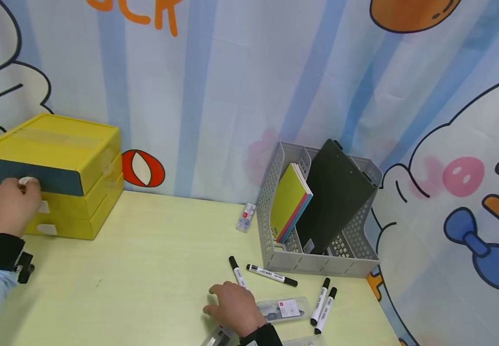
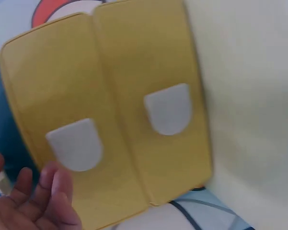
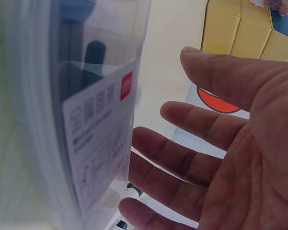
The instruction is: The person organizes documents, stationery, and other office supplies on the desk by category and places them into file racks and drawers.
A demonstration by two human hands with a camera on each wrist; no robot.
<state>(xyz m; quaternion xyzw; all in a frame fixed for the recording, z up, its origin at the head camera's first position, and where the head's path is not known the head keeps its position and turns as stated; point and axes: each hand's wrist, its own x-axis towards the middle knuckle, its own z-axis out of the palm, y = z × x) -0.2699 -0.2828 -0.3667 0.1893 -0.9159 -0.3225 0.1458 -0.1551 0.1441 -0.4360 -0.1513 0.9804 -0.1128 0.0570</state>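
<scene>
At the left stands a yellow stack of drawers [image 1: 102, 178], its top drawer faced in dark blue [image 1: 59, 179]. My left hand [image 1: 9, 206] pinches the white pull tab [image 1: 26, 180] on that blue front. Two lower white pull tabs [image 2: 76, 145] show on the yellow fronts in the left wrist view. My right hand [image 1: 236, 307] hovers over the near table with spread fingers and holds nothing. Beside it is a clear plastic case with a white label [image 1: 290, 308], seen large as a labelled case [image 3: 100, 139] in the right wrist view. Another clear case [image 1: 218, 336] lies partly below that hand.
A grey perforated organizer [image 1: 318, 263] stands at the back right, holding coloured notebooks [image 1: 288, 202] and a black clipboard [image 1: 333, 197]. Several black-and-white markers [image 1: 272, 275] lie in front of it. A small clear pack [image 1: 246, 217] sits to its left. A printed curtain hangs behind.
</scene>
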